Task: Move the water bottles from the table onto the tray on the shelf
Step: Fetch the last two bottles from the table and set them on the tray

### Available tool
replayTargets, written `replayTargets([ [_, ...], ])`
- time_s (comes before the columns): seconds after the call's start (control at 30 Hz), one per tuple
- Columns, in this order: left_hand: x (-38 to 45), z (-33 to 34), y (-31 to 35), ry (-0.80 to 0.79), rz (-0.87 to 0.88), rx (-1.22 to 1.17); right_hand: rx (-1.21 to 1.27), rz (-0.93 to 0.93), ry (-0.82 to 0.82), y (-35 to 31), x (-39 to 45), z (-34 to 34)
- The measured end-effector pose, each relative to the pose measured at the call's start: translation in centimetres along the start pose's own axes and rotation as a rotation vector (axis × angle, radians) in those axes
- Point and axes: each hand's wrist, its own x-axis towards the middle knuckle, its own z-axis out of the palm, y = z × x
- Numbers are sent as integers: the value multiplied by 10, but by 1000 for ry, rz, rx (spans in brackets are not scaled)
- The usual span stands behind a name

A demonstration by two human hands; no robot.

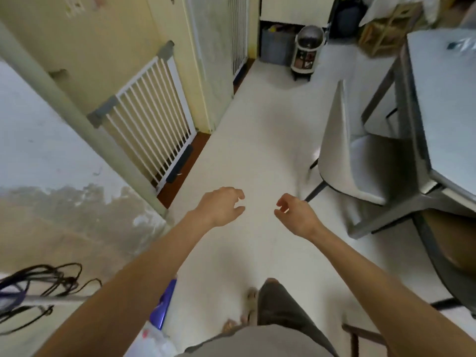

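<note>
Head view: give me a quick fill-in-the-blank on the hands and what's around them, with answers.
1. Both hands, the left hand and the right hand, hold ____.
2. The white barred gate stands on the person's ____ side.
3. The grey chair is tucked beside the metal ____ on the right.
4. The number of water bottles visible in this view is ____.

Answers: nothing; left; table; zero

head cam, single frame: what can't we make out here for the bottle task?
- Water bottles: none identifiable; the table top is cut off by the right edge, and the dark object at its far corner is blurred.
- Shelf and tray: not in the head view.
- Chair seat: partly hidden under the table.
- Left hand and right hand: both empty, fingers loosely curled.
</note>
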Motion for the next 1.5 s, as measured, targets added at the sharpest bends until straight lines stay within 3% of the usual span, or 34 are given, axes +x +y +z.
replayTargets([
  [0.27,239,-97,0,2,168,72,24,130,135,11,201,-92],
  [0.6,498,-233,-7,44,256,139,27,118,221,-11,453,-228],
  [0.9,767,-340,25,-28,478,212,135,321,356,10,659,-350],
  [1.1,918,-390,114,-103,707,296,241,471,543,50,737,-441],
  [1.3,1048,-396,244,-125,946,350,299,627,693,151,801,-525],
  [1.5,1171,-415,364,-170,1032,399,346,763,735,258,861,-625],
])
